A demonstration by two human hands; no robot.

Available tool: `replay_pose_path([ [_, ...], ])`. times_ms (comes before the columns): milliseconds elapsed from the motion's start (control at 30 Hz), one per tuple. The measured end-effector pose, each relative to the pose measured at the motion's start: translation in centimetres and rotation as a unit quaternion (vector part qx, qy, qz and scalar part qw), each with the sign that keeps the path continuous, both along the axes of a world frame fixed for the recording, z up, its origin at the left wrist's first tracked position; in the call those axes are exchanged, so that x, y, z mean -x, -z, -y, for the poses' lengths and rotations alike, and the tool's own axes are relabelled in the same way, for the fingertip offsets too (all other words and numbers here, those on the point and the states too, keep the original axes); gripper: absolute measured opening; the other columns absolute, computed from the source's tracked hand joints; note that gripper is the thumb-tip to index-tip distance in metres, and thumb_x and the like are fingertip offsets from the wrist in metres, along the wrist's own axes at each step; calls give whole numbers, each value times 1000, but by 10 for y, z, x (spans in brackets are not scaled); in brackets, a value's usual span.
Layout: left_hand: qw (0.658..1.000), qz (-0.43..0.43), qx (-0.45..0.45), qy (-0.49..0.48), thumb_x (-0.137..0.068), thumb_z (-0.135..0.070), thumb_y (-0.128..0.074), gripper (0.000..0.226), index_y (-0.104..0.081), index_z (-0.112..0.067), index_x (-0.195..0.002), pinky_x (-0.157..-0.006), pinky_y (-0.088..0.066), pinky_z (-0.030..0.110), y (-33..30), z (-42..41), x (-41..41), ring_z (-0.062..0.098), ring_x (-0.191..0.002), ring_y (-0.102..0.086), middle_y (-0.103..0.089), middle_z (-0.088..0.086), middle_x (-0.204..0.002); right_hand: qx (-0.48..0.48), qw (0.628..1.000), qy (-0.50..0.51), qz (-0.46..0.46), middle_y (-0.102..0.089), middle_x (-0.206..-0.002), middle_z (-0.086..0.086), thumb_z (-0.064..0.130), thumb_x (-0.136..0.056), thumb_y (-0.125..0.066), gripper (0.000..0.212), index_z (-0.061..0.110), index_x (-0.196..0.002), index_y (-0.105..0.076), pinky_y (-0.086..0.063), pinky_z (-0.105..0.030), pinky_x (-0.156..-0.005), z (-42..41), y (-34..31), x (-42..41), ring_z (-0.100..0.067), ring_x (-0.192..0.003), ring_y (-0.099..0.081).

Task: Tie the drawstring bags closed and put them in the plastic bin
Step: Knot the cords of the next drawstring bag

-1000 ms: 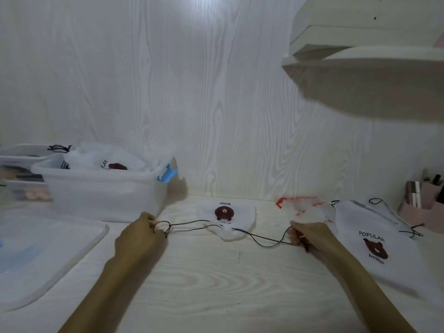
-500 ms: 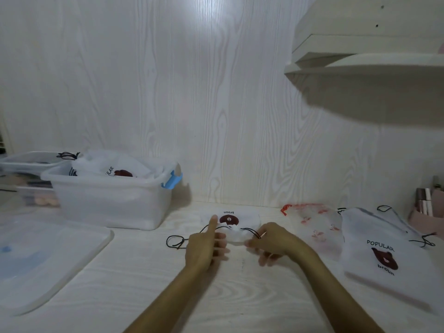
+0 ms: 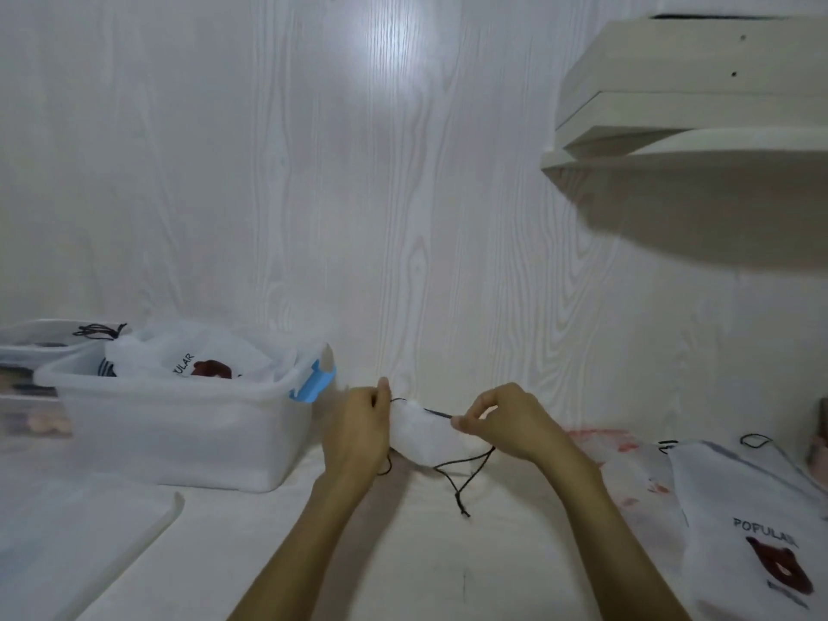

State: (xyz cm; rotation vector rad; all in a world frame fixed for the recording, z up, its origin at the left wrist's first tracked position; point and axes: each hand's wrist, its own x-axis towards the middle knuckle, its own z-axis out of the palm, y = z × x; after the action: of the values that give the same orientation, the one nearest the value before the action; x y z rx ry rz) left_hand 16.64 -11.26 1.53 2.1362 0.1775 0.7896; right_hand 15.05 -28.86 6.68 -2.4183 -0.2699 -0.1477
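At the far left a flat translucent plastic lid (image 3: 76, 535) lies on the pale wood-grain tabletop (image 3: 403, 566). Behind it stands the clear plastic bin with a blue latch (image 3: 179, 432), already holding a white bear-print bag (image 3: 192, 360); its right wall sits just left of the hands. The left hand (image 3: 358, 428) is closed around one end of the small white drawstring bag (image 3: 423, 434), raised off the table with its long axis running left to right. The right hand (image 3: 506, 423) pinches the black drawstring cord (image 3: 461, 475) at the bag's right end; loose cord hangs toward bare tabletop nearer the camera. Far right, a flat white bear-print bag labelled POPULAR (image 3: 757, 522) lies at the table's edge, under a white wall shelf (image 3: 690, 127).
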Motion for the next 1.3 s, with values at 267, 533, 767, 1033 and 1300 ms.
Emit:
replay_pose_path([
  [267,958,147,246,-30,-92,-37,-57,38,-69,-15,-63,-56,-41,8,7,5,-25,-5,-54,-60,-66,-7,-58,-22,999,3,42,-51,-68,10,39,-83,-69,21,20,-75,-65,-33,-11,-51,-3,-4,-25,0,-62,-50],
  [533,868,-40,465,170,-103,-24,-34,40,-69,-8,-91,-48,-49,12,0,-10,-34,1,-56,-64,-68,2,-76,-21,998,-61,23,-42,-32,14,32,-87,-66,15,20,-92,-74,-39,-15,-61,2,-5,-25,1,-34,-41],
  [767,898,-222,328,192,-94,-36,-54,36,-72,-6,-95,-53,-49,17,0,-7,-30,4,-64,-67,-75,5,-86,32,994,-96,-28,-70,-81,22,37,-86,-66,24,18,-98,-73,-40,-12,-70,-10,6,-27,9,-82,-63],
  [1033,905,-257,264,214,-91,-20,-62,23,-72,-2,-100,-46,-48,14,6,-6,-24,0,-53,-66,-73,3,-80,-74,988,-12,-138,-49,-57,6,38,-84,-67,29,12,-94,-73,-34,-15,-46,-23,44,-39,-7,-52,-42],
  [1300,950,-188,168,182,-87,-42,-62,33,-75,-12,-89,-59,-47,22,6,-1,-27,6,-67,-66,-73,-1,-84,-164,986,-27,-15,-58,-51,21,19,-78,-75,13,12,-89,-76,-35,-1,-47,-33,52,-39,7,-50,-55],
])
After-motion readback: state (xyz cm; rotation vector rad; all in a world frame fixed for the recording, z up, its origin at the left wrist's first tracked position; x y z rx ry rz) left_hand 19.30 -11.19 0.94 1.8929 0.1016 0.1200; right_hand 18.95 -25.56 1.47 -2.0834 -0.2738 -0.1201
